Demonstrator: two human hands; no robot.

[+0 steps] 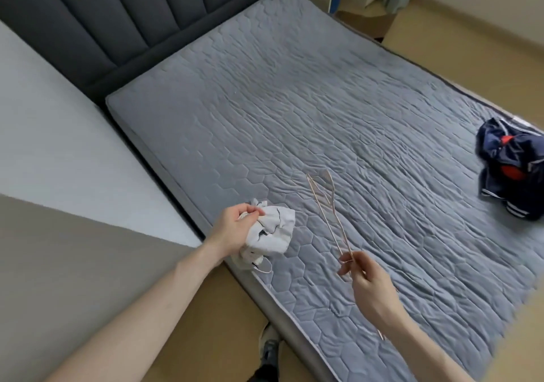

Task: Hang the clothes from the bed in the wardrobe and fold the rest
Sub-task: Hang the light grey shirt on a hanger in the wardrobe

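Left hand (232, 231) gripping bunched white cloth (273, 231), right hand (369, 286) pinching wire hangers (326, 205)

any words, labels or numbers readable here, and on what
None can be read.
White garment gripped in the left hand: black marks, too crumpled to tell if they are lettering.
Navy garment near the bed's right edge: red patches and white stripes, no legible text.
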